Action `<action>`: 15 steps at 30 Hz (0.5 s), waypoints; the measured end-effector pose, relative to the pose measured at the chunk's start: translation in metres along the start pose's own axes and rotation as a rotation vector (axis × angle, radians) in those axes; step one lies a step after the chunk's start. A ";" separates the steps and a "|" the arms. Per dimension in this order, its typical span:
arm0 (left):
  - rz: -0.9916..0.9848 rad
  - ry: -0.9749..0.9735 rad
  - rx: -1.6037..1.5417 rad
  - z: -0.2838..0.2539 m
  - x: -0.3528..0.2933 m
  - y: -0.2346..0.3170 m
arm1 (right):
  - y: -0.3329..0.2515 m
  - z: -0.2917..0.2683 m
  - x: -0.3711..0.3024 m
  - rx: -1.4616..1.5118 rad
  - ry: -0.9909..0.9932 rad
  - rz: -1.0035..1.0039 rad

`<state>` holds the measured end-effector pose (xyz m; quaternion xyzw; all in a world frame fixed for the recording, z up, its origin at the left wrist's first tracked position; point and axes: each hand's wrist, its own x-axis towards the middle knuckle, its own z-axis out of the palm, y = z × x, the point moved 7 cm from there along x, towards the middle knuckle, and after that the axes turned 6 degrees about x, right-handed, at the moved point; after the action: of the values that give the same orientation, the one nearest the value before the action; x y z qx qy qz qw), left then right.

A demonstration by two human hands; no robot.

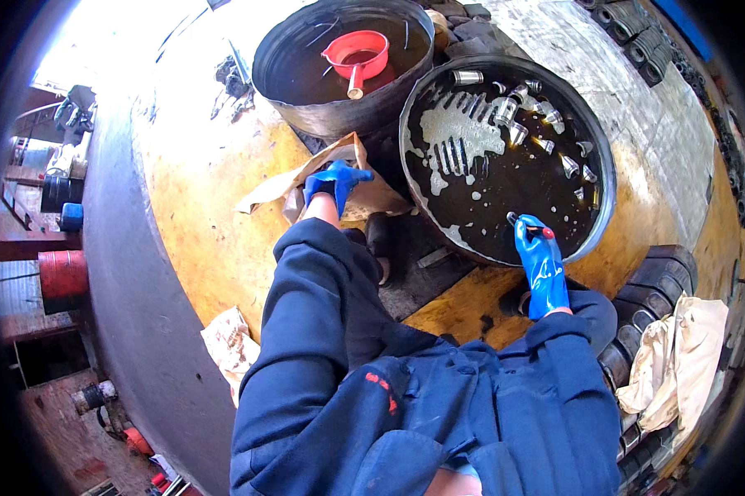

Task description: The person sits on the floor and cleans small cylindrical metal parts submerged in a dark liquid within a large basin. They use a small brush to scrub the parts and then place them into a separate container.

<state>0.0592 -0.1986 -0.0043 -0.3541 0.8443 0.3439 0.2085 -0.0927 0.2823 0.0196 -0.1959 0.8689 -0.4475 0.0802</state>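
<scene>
My left hand point(337, 183), in a blue rubber glove, is at the mouth of a brown paper-like sack point(372, 197). Its thumb sticks out to the right, while the other fingers are mostly hidden. Over the near rim of a wide round pan point(592, 248), my right hand point(542, 263), also gloved in blue, grips a slim tool with a red end point(547, 233). A small metallic tip pokes out on the tool's other side. Dark liquid with patches of pale foam fills the pan. Several shiny metal cylindrical parts point(506, 111) lie toward its far side.
A second round tub point(306, 116) stands behind, with a red dipper point(371, 51) in it. Beige cloths point(678, 355) hang over stacked dark blocks point(655, 285) at right. A crumpled cloth point(230, 347) lies at left. A red drum point(62, 277) stands farther left.
</scene>
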 end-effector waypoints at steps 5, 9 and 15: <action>-0.024 0.388 0.472 -0.024 -0.028 0.029 | -0.004 0.006 0.001 0.052 0.037 -0.068; -0.074 0.372 0.490 -0.024 -0.030 0.008 | -0.008 0.009 0.002 0.052 -0.019 -0.008; -0.103 0.316 0.318 -0.001 0.005 -0.047 | 0.001 0.005 0.000 0.098 0.015 -0.010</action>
<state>0.0908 -0.2253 -0.0270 -0.4091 0.8908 0.1354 0.1441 -0.0915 0.2783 0.0159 -0.1927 0.8456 -0.4912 0.0811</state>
